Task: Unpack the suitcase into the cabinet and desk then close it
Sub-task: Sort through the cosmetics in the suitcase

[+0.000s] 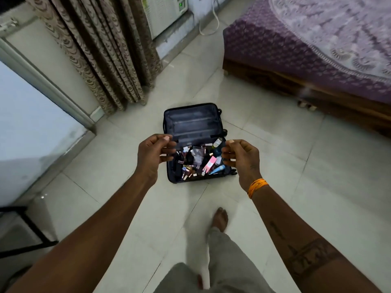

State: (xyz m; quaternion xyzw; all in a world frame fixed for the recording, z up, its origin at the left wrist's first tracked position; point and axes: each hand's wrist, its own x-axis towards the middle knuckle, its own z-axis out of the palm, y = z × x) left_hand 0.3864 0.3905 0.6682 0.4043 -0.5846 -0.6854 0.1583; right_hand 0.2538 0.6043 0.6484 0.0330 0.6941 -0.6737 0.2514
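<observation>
A bare foot point(220, 218) is stepping on the tiled floor point(275, 166) beneath two outstretched arms. The left hand point(153, 157) and the right hand point(243, 159) are hovering apart, each with fingers point(167, 138) curled narrow, thumb near forefinger, gripping nothing visible. Below and between the fingers, the suitcase point(190, 121) is lying open on the floor, its near half crowded with small cosmetics point(198, 163), its far half bare; beyond the right fingers a bed point(306, 49) is standing.

We hold both arms stretched forward. Left hand point(152, 157) and right hand point(241, 159) loosely curled, empty, fingers facing each other. Orange thread band point(257, 187) on right wrist.
</observation>
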